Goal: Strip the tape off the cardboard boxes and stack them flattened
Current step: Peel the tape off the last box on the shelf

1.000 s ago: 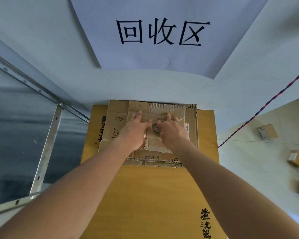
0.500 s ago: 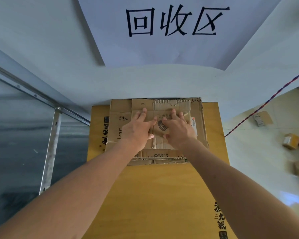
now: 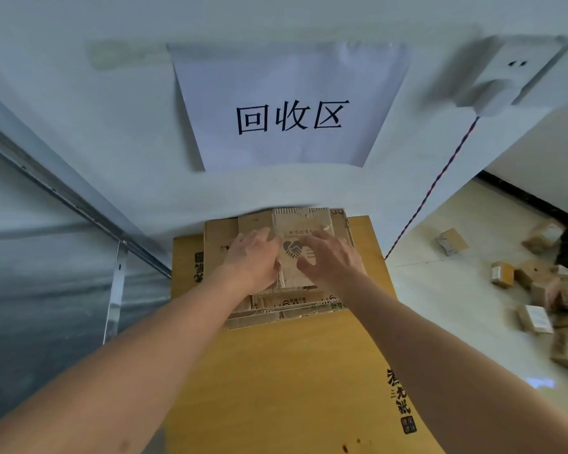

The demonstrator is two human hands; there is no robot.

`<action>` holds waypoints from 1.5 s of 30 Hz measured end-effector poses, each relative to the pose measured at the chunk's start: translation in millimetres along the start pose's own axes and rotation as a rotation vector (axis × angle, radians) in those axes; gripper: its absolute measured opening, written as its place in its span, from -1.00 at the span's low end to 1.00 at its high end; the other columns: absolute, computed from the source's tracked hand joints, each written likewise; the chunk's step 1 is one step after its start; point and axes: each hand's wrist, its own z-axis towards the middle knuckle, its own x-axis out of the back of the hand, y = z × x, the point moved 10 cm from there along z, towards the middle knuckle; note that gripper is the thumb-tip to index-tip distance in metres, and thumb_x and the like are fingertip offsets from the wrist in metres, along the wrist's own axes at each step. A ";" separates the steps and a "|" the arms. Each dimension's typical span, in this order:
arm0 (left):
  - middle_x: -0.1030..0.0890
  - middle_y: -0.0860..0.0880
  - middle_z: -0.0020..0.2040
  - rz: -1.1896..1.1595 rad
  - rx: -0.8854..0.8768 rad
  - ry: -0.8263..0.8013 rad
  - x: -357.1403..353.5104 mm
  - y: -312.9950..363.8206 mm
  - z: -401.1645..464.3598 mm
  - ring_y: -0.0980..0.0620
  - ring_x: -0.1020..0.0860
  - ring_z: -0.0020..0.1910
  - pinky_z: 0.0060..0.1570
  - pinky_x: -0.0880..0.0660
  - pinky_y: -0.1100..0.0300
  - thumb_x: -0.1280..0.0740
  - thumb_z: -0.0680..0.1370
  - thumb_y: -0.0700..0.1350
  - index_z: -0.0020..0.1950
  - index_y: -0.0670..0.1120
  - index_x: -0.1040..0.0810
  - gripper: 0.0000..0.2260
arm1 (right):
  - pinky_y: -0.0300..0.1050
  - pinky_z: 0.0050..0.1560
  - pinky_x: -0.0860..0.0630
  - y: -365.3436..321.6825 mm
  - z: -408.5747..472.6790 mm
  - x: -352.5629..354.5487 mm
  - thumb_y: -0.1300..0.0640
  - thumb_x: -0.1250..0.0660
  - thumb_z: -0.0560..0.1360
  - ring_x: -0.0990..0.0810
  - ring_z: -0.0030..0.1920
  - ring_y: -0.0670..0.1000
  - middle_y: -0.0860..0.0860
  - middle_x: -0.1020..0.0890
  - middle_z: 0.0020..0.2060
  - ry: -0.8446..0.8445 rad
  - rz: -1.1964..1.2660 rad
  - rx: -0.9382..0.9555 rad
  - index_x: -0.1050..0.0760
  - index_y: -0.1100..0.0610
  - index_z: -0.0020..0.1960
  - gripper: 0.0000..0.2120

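Note:
A stack of flattened cardboard boxes (image 3: 220,239) lies at the far end of a yellow surface (image 3: 289,371), against the wall. The top sheet (image 3: 300,221) bears a dark handshake logo. My left hand (image 3: 251,258) lies flat on the stack's left half, fingers extended. To the logo's right, my right hand (image 3: 330,258) rests with fingers spread and loosely bent. Neither hand grips anything. Both forearms reach in from the bottom of the view.
A white sheet with black characters (image 3: 291,117) hangs on the wall above. Several small unflattened boxes (image 3: 535,283) lie on the floor at right. A red-blue cord (image 3: 433,188) runs down from a white wall fitting (image 3: 492,90). A metal frame (image 3: 114,290) stands at left.
The view has tilted up, showing more wall and the fitting. Both hands have spread slightly apart on the stack, uncovering the handshake logo between them.

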 end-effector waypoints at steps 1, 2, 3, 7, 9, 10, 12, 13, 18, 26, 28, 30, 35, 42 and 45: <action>-0.38 -0.13 0.51 -0.004 -0.006 0.015 9.8 3.0 -8.9 -0.15 -0.35 0.50 0.53 -0.22 -0.21 -0.29 0.65 0.00 0.57 -0.02 -0.33 -0.52 | 0.10 0.32 -0.46 -1.3 -7.9 9.5 -0.19 -0.26 0.60 -0.51 0.36 0.07 -0.08 -0.46 0.44 0.015 -0.005 -0.003 -0.43 -0.15 0.43 -0.58; -0.38 -0.11 0.52 -0.003 -0.012 0.036 20.3 6.7 -18.3 -0.13 -0.35 0.51 0.53 -0.21 -0.21 -0.29 0.65 0.01 0.58 -0.02 -0.32 -0.51 | 0.12 0.37 -0.41 -4.1 -16.0 19.2 -0.21 -0.22 0.61 -0.48 0.40 0.08 -0.06 -0.45 0.46 0.026 -0.011 0.001 -0.41 -0.14 0.46 -0.56; -0.38 -0.10 0.53 0.003 -0.021 0.060 30.7 11.0 -28.0 -0.12 -0.35 0.52 0.54 -0.21 -0.22 -0.28 0.66 0.02 0.58 -0.02 -0.31 -0.51 | 0.14 0.43 -0.35 -8.4 -24.3 28.6 -0.23 -0.19 0.62 -0.44 0.45 0.09 -0.04 -0.43 0.49 0.036 -0.020 0.013 -0.39 -0.14 0.48 -0.54; -0.35 -0.06 0.55 0.015 -0.027 0.165 74.6 26.9 -73.3 -0.10 -0.33 0.54 0.54 -0.22 -0.24 -0.24 0.67 0.08 0.57 -0.01 -0.31 -0.52 | 0.12 0.53 -0.20 -33.4 -61.6 70.9 -0.29 -0.11 0.64 -0.32 0.54 0.10 0.00 -0.34 0.57 0.096 -0.067 0.106 -0.33 -0.13 0.53 -0.48; -0.32 -0.07 0.58 0.028 0.001 0.224 96.3 31.5 -101.2 -0.11 -0.32 0.55 0.54 -0.22 -0.24 -0.19 0.69 0.11 0.58 0.00 -0.29 -0.52 | 0.13 0.58 -0.13 -44.7 -83.6 90.7 -0.32 -0.05 0.64 -0.22 0.60 0.10 0.00 -0.27 0.61 0.118 -0.087 0.143 -0.26 -0.13 0.58 -0.43; -0.28 -0.07 0.60 0.032 0.019 0.249 105.7 33.4 -115.9 -0.12 -0.30 0.56 0.54 -0.20 -0.25 -0.17 0.69 0.13 0.60 0.01 -0.26 -0.51 | 0.14 0.59 -0.09 -50.1 -95.2 99.8 -0.34 -0.01 0.64 -0.17 0.62 0.10 0.00 -0.23 0.63 0.128 -0.098 0.164 -0.22 -0.13 0.60 -0.41; -0.20 -0.07 0.65 0.041 0.066 0.292 121.5 38.3 -146.6 -0.12 -0.22 0.61 0.58 -0.11 -0.24 -0.13 0.70 0.16 0.65 0.03 -0.18 -0.47 | 0.18 0.61 -0.04 -61.5 -120.0 116.8 -0.38 0.05 0.62 -0.09 0.64 0.09 0.00 -0.16 0.65 0.144 -0.114 0.212 -0.15 -0.14 0.63 -0.36; -0.16 -0.07 0.67 0.042 0.099 0.315 128.9 41.2 -163.0 -0.12 -0.18 0.63 0.60 -0.08 -0.23 -0.12 0.70 0.18 0.67 0.04 -0.14 -0.45 | 0.19 0.62 -0.01 -67.3 -133.0 125.2 -0.39 0.07 0.62 -0.07 0.65 0.09 0.00 -0.14 0.65 0.152 -0.122 0.240 -0.12 -0.14 0.64 -0.34; -0.09 -0.04 0.69 0.049 0.233 0.409 156.1 71.6 -255.1 -0.13 -0.11 0.65 0.61 -0.04 -0.21 -0.06 0.70 0.23 0.68 0.09 -0.08 -0.44 | 0.18 0.63 0.00 -93.6 -203.7 163.6 -0.41 0.12 0.59 -0.06 0.65 0.10 -0.01 -0.15 0.65 0.208 -0.160 0.412 -0.11 -0.14 0.65 -0.30; -0.11 -0.05 0.68 0.132 0.398 0.556 183.4 112.6 -396.4 -0.09 -0.16 0.63 0.58 -0.12 -0.20 -0.03 0.71 0.23 0.68 0.08 -0.08 -0.43 | 0.13 0.63 -0.04 -144.8 -318.7 201.0 -0.38 0.09 0.64 -0.12 0.64 0.09 0.00 -0.21 0.63 0.270 -0.155 0.652 -0.17 -0.12 0.64 -0.34; -0.14 -0.05 0.67 0.143 0.431 0.598 192.2 114.8 -428.6 -0.09 -0.18 0.63 0.57 -0.13 -0.22 -0.05 0.71 0.23 0.68 0.08 -0.10 -0.44 | 0.13 0.62 -0.05 -165.6 -344.3 207.1 -0.37 0.07 0.64 -0.13 0.64 0.10 0.00 -0.23 0.63 0.281 -0.153 0.706 -0.18 -0.11 0.64 -0.35; -0.18 -0.05 0.66 0.155 0.457 0.646 202.1 114.7 -462.0 -0.10 -0.22 0.61 0.56 -0.17 -0.22 -0.07 0.70 0.22 0.66 0.07 -0.13 -0.45 | 0.12 0.61 -0.09 -189.8 -366.9 212.4 -0.36 0.05 0.65 -0.15 0.63 0.11 0.01 -0.25 0.62 0.290 -0.151 0.756 -0.19 -0.11 0.64 -0.36; -0.25 -0.07 0.63 0.158 0.521 0.731 219.1 89.6 -543.5 -0.12 -0.29 0.57 0.49 -0.31 -0.17 -0.11 0.70 0.20 0.64 0.05 -0.21 -0.47 | 0.11 0.47 -0.35 -261.4 -414.8 219.9 -0.34 -0.05 0.64 -0.36 0.54 0.09 0.00 -0.38 0.56 0.308 -0.121 0.861 -0.30 -0.06 0.59 -0.38; -0.36 0.02 0.57 0.154 0.591 0.809 222.4 12.1 -654.3 -0.11 -0.43 0.47 0.35 -0.44 -0.11 -0.10 0.66 0.21 0.59 0.07 -0.29 -0.49 | 0.13 0.35 -0.51 -387.3 -468.3 201.2 -0.33 -0.10 0.63 -0.45 0.46 0.10 -0.04 -0.46 0.50 0.330 -0.096 1.009 -0.36 -0.09 0.55 -0.43; -0.39 0.06 0.51 0.155 0.631 0.839 225.5 -32.6 -704.3 -0.08 -0.47 0.41 0.29 -0.49 -0.09 -0.16 0.66 0.19 0.54 0.09 -0.34 -0.54 | 0.10 0.21 -0.57 -450.6 -489.3 188.2 -0.25 -0.17 0.63 -0.55 0.34 0.11 -0.07 -0.55 0.41 0.353 -0.055 1.085 -0.39 -0.14 0.50 -0.52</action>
